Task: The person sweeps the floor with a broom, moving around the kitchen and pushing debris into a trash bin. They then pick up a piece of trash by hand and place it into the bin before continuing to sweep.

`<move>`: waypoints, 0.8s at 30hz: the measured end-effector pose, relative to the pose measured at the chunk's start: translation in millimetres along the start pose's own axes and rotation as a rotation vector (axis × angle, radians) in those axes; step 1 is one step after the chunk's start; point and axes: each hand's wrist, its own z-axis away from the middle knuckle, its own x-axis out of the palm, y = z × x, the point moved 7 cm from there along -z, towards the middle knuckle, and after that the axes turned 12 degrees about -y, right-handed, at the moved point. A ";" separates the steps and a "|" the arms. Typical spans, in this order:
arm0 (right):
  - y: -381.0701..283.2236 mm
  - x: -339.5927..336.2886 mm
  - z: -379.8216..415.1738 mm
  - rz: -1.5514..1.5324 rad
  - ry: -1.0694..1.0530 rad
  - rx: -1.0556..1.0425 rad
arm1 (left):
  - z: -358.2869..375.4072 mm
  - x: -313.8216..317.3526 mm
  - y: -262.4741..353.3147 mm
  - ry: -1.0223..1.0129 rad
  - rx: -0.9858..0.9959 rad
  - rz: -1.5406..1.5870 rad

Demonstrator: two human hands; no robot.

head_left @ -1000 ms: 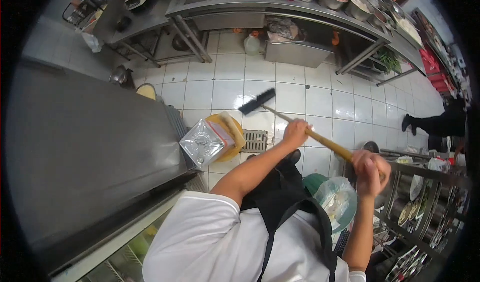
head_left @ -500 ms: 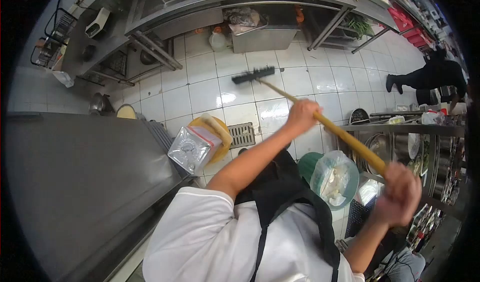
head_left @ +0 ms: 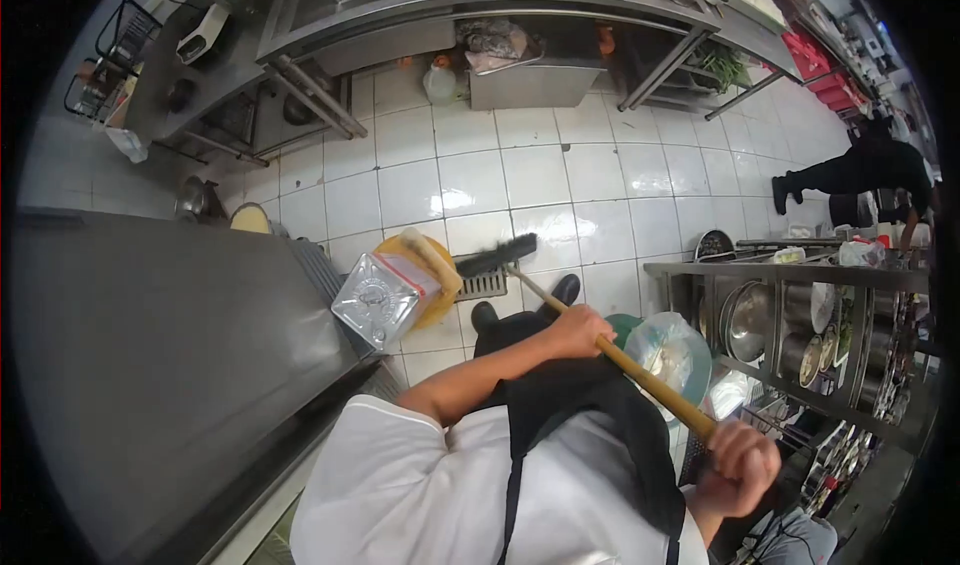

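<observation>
A broom (head_left: 655,387) with a yellow wooden handle slants across the floor in front of my body. My left hand (head_left: 580,332) is wrapped round the middle of the handle. Near its upper end, my right hand (head_left: 740,468) grips the same handle, low at the right. The dark bristle head (head_left: 497,255) lies over the far edge of the floor drain grate (head_left: 484,285), just ahead of my shoes. Beside my left hand stands a green bin (head_left: 690,360) lined with a clear plastic bag, partly hidden behind the handle and hand.
A square metal tin (head_left: 378,300) sits by a round yellow thing (head_left: 440,310) left of the drain. A steel counter (head_left: 150,365) fills the left. Steel shelves (head_left: 780,275) with pans stand right. Another person (head_left: 870,170) in dark clothes is bent over at far right.
The broom head has come toward my feet, from the open tiles to the drain. Both hands have moved nearer my body and leftward, still gripping the handle.
</observation>
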 end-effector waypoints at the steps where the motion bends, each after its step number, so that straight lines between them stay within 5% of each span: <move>1: -15.7 -4.4 -4.5 0.022 0.011 -0.027 | -3.0 -5.9 16.4 -0.055 -0.013 -0.033; 4: -66.8 -10.9 -31.0 0.023 0.098 -0.260 | -37.3 -56.5 66.8 0.086 0.128 0.004; 10: -8.5 -19.0 -63.2 0.120 0.080 -0.218 | -99.0 -103.5 21.4 0.296 0.001 -0.150; 16: 55.5 -1.3 -35.7 0.303 0.144 -0.085 | -84.1 -32.3 -44.8 -0.182 -0.214 -0.144; 18: 44.5 -13.2 -30.4 0.262 0.169 -0.126 | -73.7 -22.7 -43.7 -0.131 -0.102 -0.084; 22: 51.4 -57.9 -54.2 0.311 0.157 -0.153 | -46.7 -28.4 -116.1 -0.235 -0.478 -0.071; 24: 100.4 -85.8 -71.5 0.329 0.131 0.043 | -14.5 -42.9 -167.3 -0.227 -0.627 -0.043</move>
